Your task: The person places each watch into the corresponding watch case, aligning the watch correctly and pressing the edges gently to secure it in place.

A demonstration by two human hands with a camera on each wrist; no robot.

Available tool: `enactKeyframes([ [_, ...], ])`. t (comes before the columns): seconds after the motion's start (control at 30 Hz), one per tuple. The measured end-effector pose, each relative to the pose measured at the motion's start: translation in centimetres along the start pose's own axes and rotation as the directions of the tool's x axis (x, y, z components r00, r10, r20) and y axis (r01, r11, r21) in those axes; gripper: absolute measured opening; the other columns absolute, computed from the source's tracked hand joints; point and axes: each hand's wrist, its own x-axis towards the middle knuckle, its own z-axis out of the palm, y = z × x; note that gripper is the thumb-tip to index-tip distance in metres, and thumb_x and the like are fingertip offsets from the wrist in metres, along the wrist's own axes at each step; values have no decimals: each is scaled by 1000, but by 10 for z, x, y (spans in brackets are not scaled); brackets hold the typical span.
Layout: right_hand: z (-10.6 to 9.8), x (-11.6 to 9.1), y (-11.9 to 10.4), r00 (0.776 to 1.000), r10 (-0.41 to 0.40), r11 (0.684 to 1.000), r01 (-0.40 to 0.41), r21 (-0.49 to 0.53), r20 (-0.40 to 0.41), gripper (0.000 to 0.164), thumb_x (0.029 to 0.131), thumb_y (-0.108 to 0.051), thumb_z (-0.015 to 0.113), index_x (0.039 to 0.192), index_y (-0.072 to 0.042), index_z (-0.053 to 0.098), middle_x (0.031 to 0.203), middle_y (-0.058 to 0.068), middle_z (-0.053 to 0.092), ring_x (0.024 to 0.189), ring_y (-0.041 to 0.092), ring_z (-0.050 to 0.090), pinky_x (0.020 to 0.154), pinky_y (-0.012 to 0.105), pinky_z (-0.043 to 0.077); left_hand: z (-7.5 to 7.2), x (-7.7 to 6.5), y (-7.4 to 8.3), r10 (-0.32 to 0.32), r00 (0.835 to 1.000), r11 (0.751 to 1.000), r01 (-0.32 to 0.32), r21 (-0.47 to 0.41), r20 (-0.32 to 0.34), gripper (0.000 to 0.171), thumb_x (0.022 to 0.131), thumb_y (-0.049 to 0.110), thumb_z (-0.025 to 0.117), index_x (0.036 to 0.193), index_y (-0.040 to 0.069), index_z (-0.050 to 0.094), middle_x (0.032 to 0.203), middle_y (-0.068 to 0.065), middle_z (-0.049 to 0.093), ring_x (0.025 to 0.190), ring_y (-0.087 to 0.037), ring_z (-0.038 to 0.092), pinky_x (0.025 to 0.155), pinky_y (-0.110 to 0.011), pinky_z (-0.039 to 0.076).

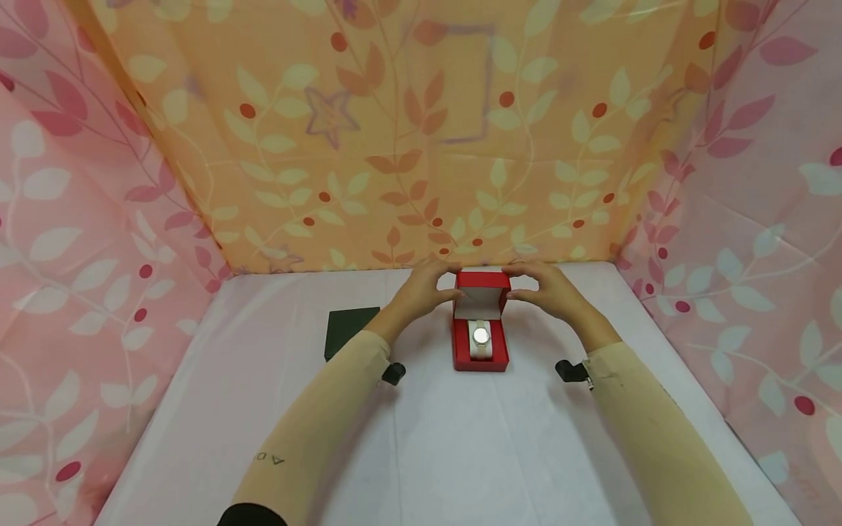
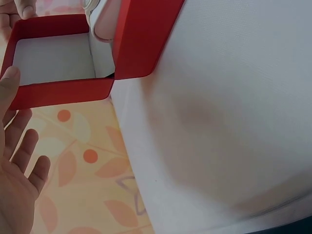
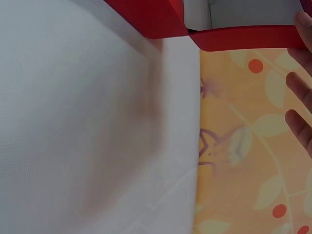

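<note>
A red watch box (image 1: pixel 480 364) stands on the white tabletop with its lid (image 1: pixel 483 280) raised. Inside, a wristwatch (image 1: pixel 482 336) with a round pale face is wrapped around a white cushion (image 2: pixel 108 19). My left hand (image 1: pixel 423 294) pinches the lid's left side between thumb and index finger, its other fingers spread apart behind, as the left wrist view shows. On the opposite side, my right hand (image 1: pixel 549 294) holds the lid the same way, thumb (image 3: pixel 303 22) at its rim. Most of the right hand lies outside the right wrist view.
A dark green flat box (image 1: pixel 349 326) lies left of the watch box, partly behind my left forearm. An orange leaf-patterned cloth (image 1: pixel 395 146) hangs close behind the table's far edge. Pink patterned cloths (image 1: pixel 85 241) enclose both sides.
</note>
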Motion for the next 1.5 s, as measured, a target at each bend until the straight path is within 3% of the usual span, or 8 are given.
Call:
enactKeyframes([
  [0.1, 1, -1, -1, 1000, 10, 1000, -10, 0, -1, 58, 83, -19, 86, 138, -19, 66, 125, 5, 71, 135, 28, 53, 117, 58, 33, 0, -1, -1, 9, 1000, 1000, -9, -24, -8, 61, 89, 34, 81, 143, 13, 61, 128, 2, 71, 140, -20, 48, 128, -44, 15],
  [0.37, 2, -1, -1, 1000, 14, 1000, -14, -1, -14, 56, 83, -19, 86, 136, -19, 67, 125, 4, 71, 125, 25, 61, 114, 58, 37, 0, -5, 0, 2, 1000, 996, -4, -85, -23, 52, 90, 29, 81, 137, 15, 66, 124, 3, 72, 123, -17, 53, 106, -41, 45],
  [0.5, 3, -2, -3, 1000, 26, 1000, -26, 10, -14, 54, 84, -17, 86, 134, -18, 67, 124, 4, 72, 130, 26, 58, 116, 57, 36, 1, -5, 0, -5, 999, 996, 1, -88, -37, 48, 90, 28, 82, 133, 14, 69, 122, 2, 73, 122, -18, 54, 106, -40, 45],
  [0.67, 5, -3, -4, 998, 56, 998, -55, 29, -11, 52, 83, -15, 86, 132, -17, 68, 122, 6, 73, 143, 30, 45, 119, 58, 31, 3, -7, -1, 9, 998, 996, -15, -91, -59, 44, 89, 28, 82, 130, 14, 70, 120, 2, 74, 122, -17, 59, 118, -42, 35],
  [0.83, 5, -5, -4, 998, 60, 997, -59, 42, -20, 50, 82, -16, 87, 129, -18, 70, 121, 5, 73, 140, 28, 48, 118, 58, 32, 4, -9, 0, 1, 998, 995, -7, -99, -56, 42, 90, 28, 81, 129, 15, 70, 120, 2, 73, 121, -16, 62, 117, -41, 37],
  [0.97, 5, -8, -7, 998, 64, 997, -63, 40, -21, 48, 82, -19, 87, 127, -18, 70, 120, 5, 73, 137, 27, 52, 116, 59, 35, 3, -11, 3, -2, 999, 995, -3, -101, -50, 42, 90, 26, 82, 128, 15, 71, 119, 1, 73, 119, -16, 64, 121, -43, 32],
  [1.2, 7, -14, -6, 997, 82, 996, -81, 48, -16, 47, 84, -27, 86, 128, -19, 70, 121, 4, 73, 125, 32, 57, 108, 62, 41, 5, -16, 6, -3, 999, 994, -3, -110, -53, 42, 89, 25, 83, 127, 14, 71, 120, -1, 73, 118, -16, 64, 105, -39, 49],
  [1.5, 11, -20, -6, 995, 97, 992, -94, 79, -32, 49, 84, -28, 86, 130, -19, 69, 123, 4, 72, 122, 32, 57, 106, 59, 42, 8, -21, 7, 1, 999, 992, -8, -124, -53, 44, 89, 26, 82, 130, 14, 71, 127, -1, 71, 120, -20, 63, 101, -36, 52],
])
